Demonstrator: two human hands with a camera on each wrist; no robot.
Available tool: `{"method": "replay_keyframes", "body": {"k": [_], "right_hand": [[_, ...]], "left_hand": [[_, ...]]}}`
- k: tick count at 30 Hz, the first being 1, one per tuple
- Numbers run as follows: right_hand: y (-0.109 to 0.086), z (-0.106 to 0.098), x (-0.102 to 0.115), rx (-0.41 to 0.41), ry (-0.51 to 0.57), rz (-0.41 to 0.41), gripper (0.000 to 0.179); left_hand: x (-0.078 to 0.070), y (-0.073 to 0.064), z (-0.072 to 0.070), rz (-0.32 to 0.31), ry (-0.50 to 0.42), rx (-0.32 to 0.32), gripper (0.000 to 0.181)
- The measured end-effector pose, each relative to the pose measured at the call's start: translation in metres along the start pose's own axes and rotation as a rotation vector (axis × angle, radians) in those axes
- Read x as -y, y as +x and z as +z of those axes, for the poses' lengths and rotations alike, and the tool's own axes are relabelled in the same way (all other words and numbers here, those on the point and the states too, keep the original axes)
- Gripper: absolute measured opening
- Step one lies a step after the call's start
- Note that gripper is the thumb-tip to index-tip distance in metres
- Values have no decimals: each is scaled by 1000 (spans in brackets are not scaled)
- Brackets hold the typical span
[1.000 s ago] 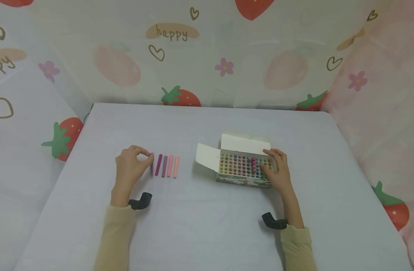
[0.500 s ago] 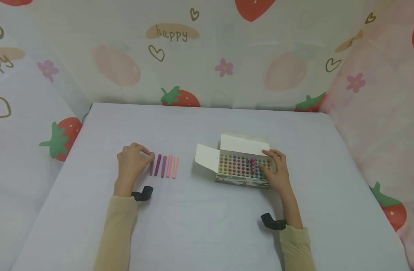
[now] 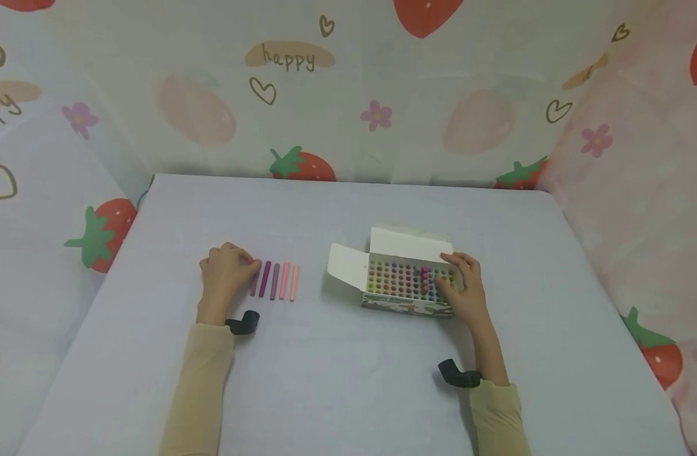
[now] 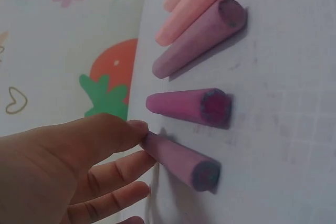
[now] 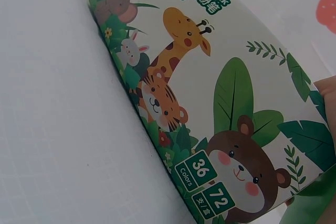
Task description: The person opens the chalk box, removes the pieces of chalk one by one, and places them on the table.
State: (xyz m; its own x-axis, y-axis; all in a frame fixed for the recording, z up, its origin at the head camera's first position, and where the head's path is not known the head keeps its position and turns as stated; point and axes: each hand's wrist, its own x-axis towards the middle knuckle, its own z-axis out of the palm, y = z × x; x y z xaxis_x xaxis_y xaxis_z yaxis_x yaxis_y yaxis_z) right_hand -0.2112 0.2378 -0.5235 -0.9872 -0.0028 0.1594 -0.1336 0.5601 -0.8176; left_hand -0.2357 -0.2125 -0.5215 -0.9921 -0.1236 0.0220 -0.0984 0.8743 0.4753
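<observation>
My left hand (image 3: pixel 225 275) pinches the far end of a dull purple chalk stick (image 4: pixel 181 161) between thumb and index finger, low over the table. Beside it lie a magenta chalk stick (image 4: pixel 186 107), a mauve chalk stick (image 4: pixel 197 40) and two pink ones, in a row on the cloth. My right hand (image 3: pixel 468 288) holds the right end of an open chalk box (image 3: pixel 405 307), thumb over the chalk and fingers at the far right edge. Several magenta to reddish chalk sticks (image 3: pixel 425 278) stand higher than the others inside. The right wrist view shows mostly the box's printed side.
A white cloth covers the table (image 3: pixel 326 380). The box's left flap (image 3: pixel 348 266) sticks out toward the chalk row, and its lid (image 3: pixel 411 242) stands open at the back. A strawberry-print curtain (image 3: pixel 303 114) surrounds the table's back and sides.
My left hand has shifted slightly to the right and its wrist has turned a little, still pinching the purple chalk stick at the row's left end. The right hand stays on the box.
</observation>
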Motion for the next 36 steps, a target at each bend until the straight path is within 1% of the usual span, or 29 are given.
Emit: {"method": "replay_keyframes", "body": {"k": [4, 7, 10, 12, 17, 20, 27, 32, 36], "right_hand": [[1, 1, 0, 2, -9, 6, 47], [1, 1, 0, 1, -19, 15, 46], [0, 1, 0, 3, -19, 11, 46], [0, 1, 0, 4, -15, 8, 46], [0, 1, -1, 4, -7, 1, 46], [1, 1, -2, 6, -6, 1, 46], [0, 0, -2, 5, -9, 0, 46], [0, 0, -1, 7, -6, -8, 47], [0, 0, -1, 9, -9, -13, 46]], "left_hand": [[0, -2, 1, -5, 0, -7, 30], [-2, -3, 0, -8, -6, -30, 30], [-5, -5, 0, -4, -25, -71, 29], [-9, -6, 0, 5, -55, -105, 27], [-24, -8, -1, 51, -147, -190, 26], [-35, -9, -1, 90, -199, -231, 25], [-62, -14, -4, 219, -286, -342, 19], [-77, -17, 2, 310, -321, -375, 16], [-95, -22, 6, 389, -352, -392, 14]]}}
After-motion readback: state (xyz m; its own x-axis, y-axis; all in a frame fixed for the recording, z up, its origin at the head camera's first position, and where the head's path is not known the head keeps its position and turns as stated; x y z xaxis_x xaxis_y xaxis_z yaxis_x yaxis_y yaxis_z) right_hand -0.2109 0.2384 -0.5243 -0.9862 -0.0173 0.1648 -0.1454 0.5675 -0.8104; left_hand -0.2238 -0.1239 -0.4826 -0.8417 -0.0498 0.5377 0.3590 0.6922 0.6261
